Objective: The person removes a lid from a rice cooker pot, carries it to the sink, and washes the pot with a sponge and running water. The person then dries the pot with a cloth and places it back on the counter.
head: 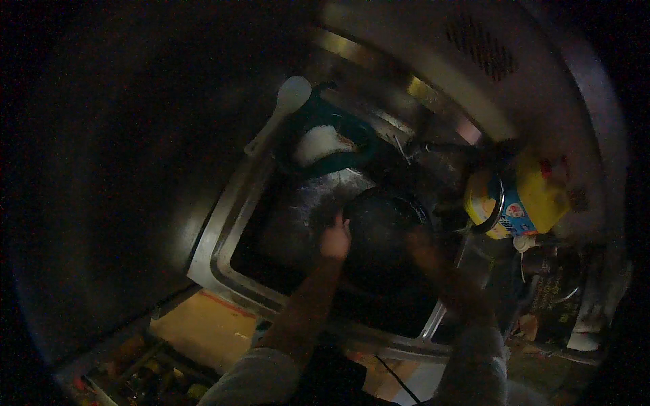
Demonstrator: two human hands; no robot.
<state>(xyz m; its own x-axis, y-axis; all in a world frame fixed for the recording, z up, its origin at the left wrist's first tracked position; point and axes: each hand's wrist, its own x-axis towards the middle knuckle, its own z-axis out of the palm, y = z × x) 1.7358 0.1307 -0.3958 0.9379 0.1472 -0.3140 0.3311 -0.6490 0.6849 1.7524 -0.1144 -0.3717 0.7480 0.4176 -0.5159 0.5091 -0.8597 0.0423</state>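
In the dim head view my left hand (335, 238) is at the left edge of a dark round pan or pot (386, 218) in a metal sink (223, 259). Its fingers reach the rim, but their grip is unclear. My right hand (421, 243) is a dark blur on the pan's right side, and shadow hides its fingers. Behind the pan, a dark green basket or basin (363, 144) holds something white (320, 144). A pale ladle or rice paddle (292, 96) lies at the basket's left.
At the right stand a yellow and blue package or bottle (518, 203) bearing writing and a curved metal faucet (497, 208). A wall runs along the left. Below the counter front is a cardboard-coloured panel (208, 325), with a crate of small items (162, 375) at lower left.
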